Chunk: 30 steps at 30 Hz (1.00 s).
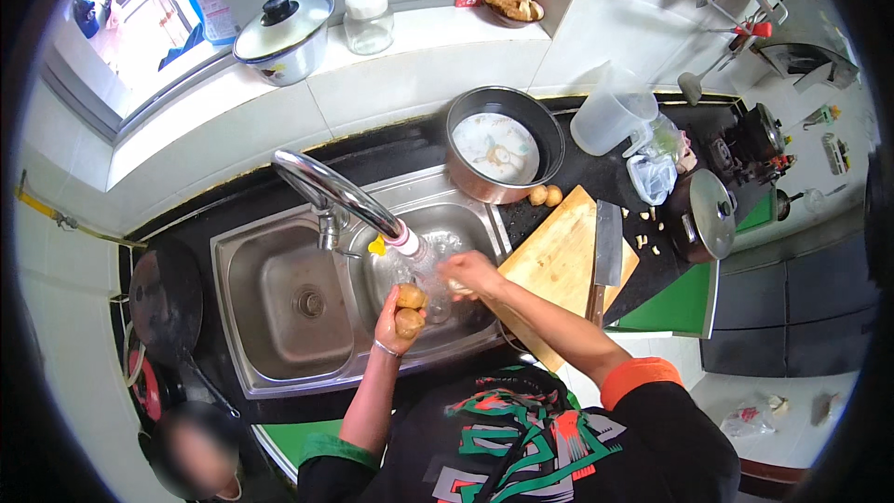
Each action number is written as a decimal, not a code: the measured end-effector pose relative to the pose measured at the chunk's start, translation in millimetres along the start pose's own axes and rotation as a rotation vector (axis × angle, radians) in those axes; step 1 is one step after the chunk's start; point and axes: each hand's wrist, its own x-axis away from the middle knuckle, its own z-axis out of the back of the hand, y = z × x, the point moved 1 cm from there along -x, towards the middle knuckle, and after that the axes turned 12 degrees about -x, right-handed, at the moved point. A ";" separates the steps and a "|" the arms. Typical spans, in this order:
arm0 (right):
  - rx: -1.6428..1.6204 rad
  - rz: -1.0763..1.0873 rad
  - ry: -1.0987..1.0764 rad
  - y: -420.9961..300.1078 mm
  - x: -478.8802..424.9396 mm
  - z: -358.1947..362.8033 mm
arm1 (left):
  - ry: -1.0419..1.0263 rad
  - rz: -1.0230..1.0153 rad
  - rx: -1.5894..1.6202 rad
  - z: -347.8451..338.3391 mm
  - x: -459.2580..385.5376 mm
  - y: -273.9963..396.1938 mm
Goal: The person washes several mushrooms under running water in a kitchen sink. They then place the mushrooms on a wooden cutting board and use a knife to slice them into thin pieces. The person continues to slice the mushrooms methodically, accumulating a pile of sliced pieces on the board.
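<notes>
My left hand (397,325) is over the right basin of the steel sink (356,356), closed around two brown potatoes (410,309). Beside it, under the running chrome faucet (349,192), my right hand (469,274) has curled fingers; something pale shows below the palm, too hidden to name. Water splashes in the basin between the hands. A small yellow object (377,245) hangs by the faucet's pink and white nozzle (407,241). Two more potatoes (545,195) rest on the black counter, near a deep round pot (457,171) with a patterned plate inside.
Right of the sink lies a wooden cutting board (552,258) with a cleaver (608,244) on it. Beyond are garlic pieces (641,241), a lidded pot (705,216) and a clear plastic jug (611,112). A wok (165,297) stands left of the sink. Another person (199,450) is at lower left.
</notes>
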 end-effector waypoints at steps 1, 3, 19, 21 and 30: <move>0.141 0.246 0.108 31.9 -17.6 25.0 | -0.003 0.016 -0.010 -3.1 -0.3 -1.2; 0.310 0.506 0.377 45.9 -1.3 56.2 | -0.037 0.034 -0.075 -0.3 -0.7 -6.1; 1.004 0.684 1.033 74.1 52.8 170.1 | -0.073 -0.720 -1.851 -201.1 -33.5 -74.9; 0.982 0.667 0.947 34.9 46.8 185.6 | -0.073 -0.714 -1.961 -208.1 -27.1 -68.1; 1.131 0.069 0.822 -23.2 -57.2 206.1 | -0.130 -0.397 -2.079 -180.6 -63.5 -93.8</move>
